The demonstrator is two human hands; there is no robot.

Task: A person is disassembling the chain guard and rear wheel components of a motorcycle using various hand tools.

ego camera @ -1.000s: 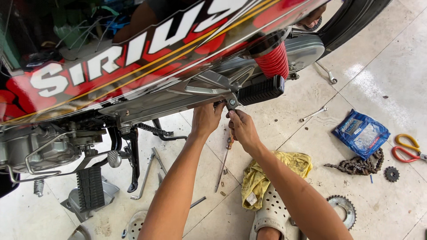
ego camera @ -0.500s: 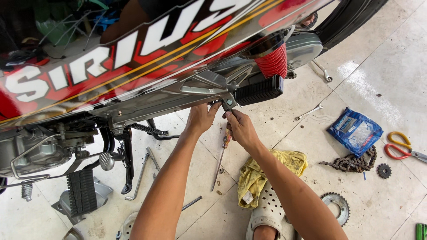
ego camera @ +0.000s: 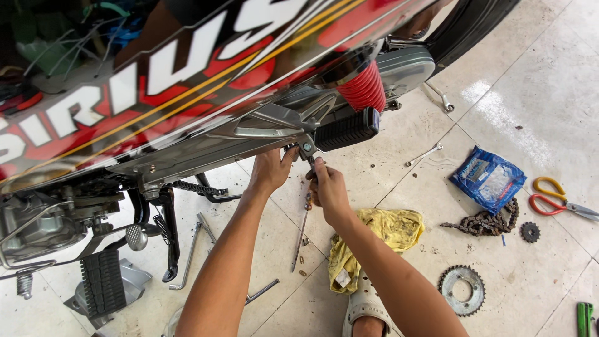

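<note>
Both hands, left hand and right hand, fingers closed around the footpeg bracket.

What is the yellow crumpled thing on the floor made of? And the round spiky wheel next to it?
The crumpled yellow rag looks like soft cloth: it folds and wrinkles, with a dull, stained surface. The large round grey toothed sprocket looks like bare metal, probably steel: stiff, sharp teeth and a dull grey sheen. Both lie on the glossy pale tiled floor, which looks like ceramic, since it mirrors the light.

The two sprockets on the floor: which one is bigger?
The large sprocket near the foot; the small sprocket lies beside the chain.
</note>
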